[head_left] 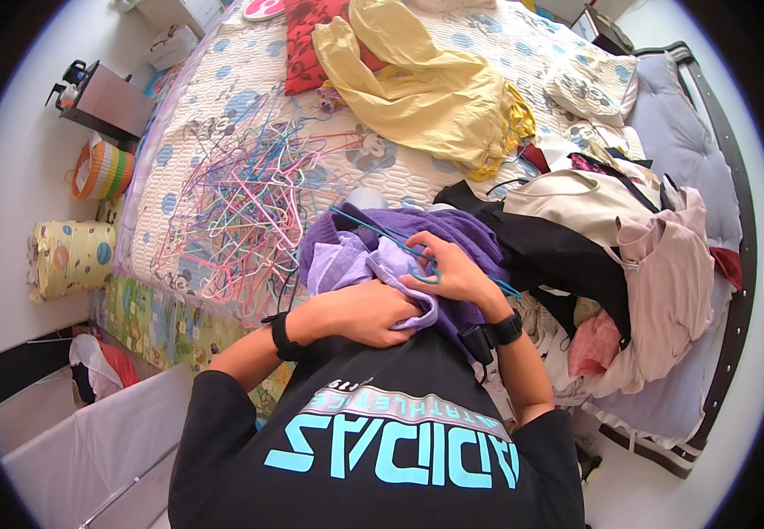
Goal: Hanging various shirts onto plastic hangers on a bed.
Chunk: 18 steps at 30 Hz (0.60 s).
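Note:
In front of my body lies a lavender garment (338,264) with a collar-like edge, bunched over a darker purple knit garment (461,234). My left hand (378,313) is closed on the lavender cloth near its edge, with its fingertips partly hidden by the fabric. A teal clothes hanger (373,223) slants across the purple clothes, its curved hook beside my right hand (453,273). The thumb and fingers of that hand are pinched round the hanger, just above the lavender edge. Part of the hanger is hidden by cloth and fingers.
A tangled heap of thin hangers (254,198) covers the bed's left side. Yellow cloth (417,88) and a red patterned cushion (307,53) lie farther back. Black trousers (558,247) and a pink garment (664,273) pile up on the right. A white-sided hamper (91,450) stands lower left.

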{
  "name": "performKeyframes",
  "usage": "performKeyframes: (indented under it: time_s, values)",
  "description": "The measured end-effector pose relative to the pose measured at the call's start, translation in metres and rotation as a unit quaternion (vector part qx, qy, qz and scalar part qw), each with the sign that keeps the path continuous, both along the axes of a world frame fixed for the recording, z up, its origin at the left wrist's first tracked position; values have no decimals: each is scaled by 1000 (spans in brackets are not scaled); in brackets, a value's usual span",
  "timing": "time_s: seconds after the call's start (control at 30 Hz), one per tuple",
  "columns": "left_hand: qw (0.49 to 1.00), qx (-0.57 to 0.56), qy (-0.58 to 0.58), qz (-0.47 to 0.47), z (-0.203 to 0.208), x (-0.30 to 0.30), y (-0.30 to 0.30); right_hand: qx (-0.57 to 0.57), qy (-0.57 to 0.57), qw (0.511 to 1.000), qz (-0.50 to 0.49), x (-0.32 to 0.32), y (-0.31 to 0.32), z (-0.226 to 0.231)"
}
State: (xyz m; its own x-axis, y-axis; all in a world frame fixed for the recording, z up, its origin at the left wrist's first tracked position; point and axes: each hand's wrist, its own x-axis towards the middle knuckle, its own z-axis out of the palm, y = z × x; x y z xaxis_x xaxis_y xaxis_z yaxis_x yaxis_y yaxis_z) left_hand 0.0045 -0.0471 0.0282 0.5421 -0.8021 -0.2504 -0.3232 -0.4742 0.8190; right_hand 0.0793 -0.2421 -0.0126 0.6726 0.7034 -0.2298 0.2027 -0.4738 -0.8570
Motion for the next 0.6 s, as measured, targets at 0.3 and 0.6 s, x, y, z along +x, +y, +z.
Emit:
performKeyframes:
  time_s: [0.3, 0.6]
  values:
    - [967, 83, -109, 213, 12, -47, 56, 134, 79, 965, -211, -11, -56, -3]
    - [921, 103, -241, 287, 7, -48, 72, 84, 89, 955, -271, -45, -93, 16]
